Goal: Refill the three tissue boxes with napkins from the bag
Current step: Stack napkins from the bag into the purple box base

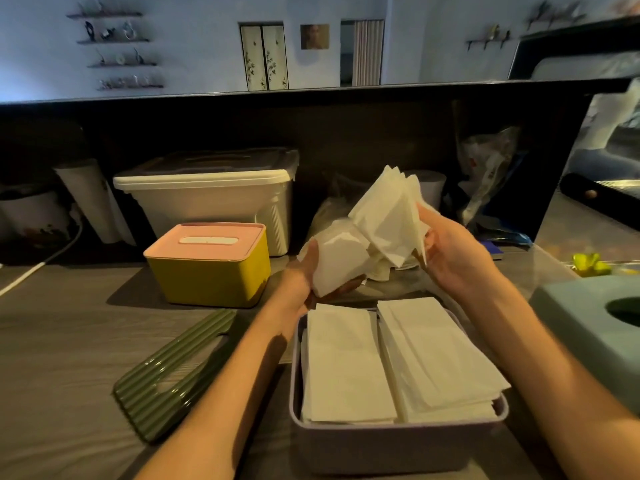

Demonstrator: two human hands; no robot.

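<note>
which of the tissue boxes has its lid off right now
The grey box nearest the camera: open-topped, with two napkin stacks inside. The yellow box wears its pink lid.

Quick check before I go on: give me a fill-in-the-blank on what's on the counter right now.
1. The open box holds ____ stacks of napkins.
2. The yellow box has a ____ lid.
3. The green lid lies to the ____ of the open box.
4. The right hand holds a bunch of ____.

Missing words: two; pink; left; napkins
</note>
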